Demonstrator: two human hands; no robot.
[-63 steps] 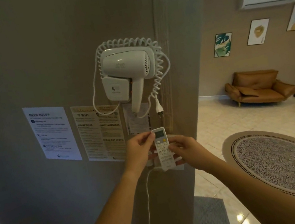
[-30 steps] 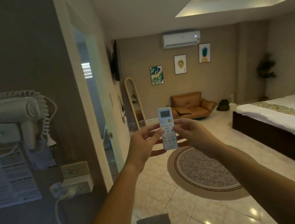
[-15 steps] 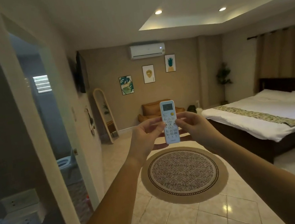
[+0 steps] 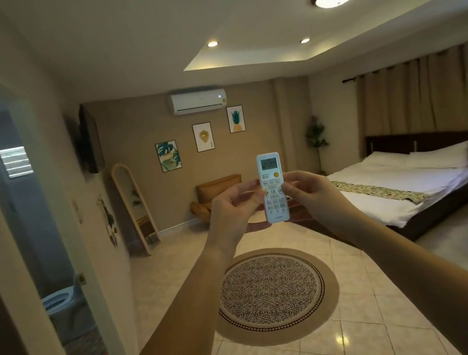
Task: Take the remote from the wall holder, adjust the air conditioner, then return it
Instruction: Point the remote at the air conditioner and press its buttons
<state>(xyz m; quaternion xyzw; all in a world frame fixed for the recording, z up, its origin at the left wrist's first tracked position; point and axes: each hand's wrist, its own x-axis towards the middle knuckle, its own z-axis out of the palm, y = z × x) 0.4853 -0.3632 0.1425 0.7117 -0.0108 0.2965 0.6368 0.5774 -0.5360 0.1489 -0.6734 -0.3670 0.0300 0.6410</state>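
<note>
While both hands pinch the upright remote [image 4: 272, 188], nothing blocks the air conditioner [image 4: 198, 100] beyond.

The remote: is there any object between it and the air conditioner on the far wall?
Nothing visible does. The remote, upright between the left hand and right hand, faces the air conditioner across open room; the framed pictures hang below the unit.

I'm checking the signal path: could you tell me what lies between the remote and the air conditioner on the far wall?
Nothing blocks it. In the head view the remote is held upright below the air conditioner, with only open room between.
</note>
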